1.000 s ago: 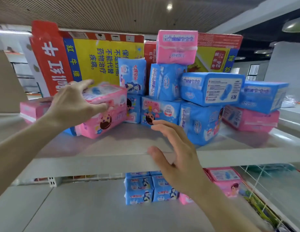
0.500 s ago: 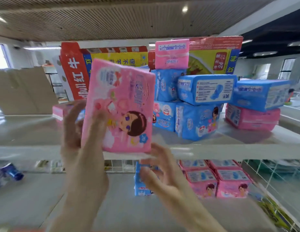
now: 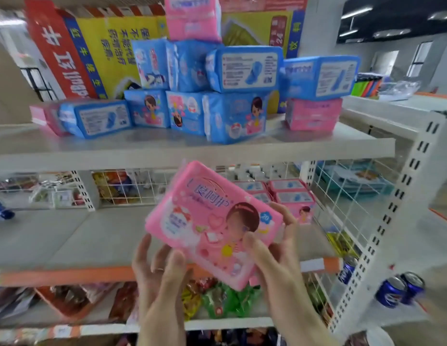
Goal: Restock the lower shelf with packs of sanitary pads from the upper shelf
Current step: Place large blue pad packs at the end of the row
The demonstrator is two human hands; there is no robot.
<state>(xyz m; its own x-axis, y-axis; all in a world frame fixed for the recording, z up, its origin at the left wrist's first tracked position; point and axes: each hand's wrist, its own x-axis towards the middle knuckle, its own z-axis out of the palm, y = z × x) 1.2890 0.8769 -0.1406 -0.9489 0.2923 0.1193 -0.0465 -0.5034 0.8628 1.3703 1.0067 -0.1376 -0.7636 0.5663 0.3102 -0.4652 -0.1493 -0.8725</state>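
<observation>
While gripped by left hand (image 3: 157, 268) and right hand (image 3: 275, 248), pink pad pack (image 3: 212, 223) marked "20".

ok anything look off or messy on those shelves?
Yes. The upper shelf stock is a loose jumble: blue packs stacked at mixed angles, one pink pack perched on top. The held pink pack is tilted between both hands. No damage or spills visible.

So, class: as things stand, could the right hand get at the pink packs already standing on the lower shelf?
Probably not yet. The right hand and left hand both hold the pink cartoon-printed pack, so its fingers are occupied. The path to the pink packs on the lower shelf looks open otherwise.
</observation>
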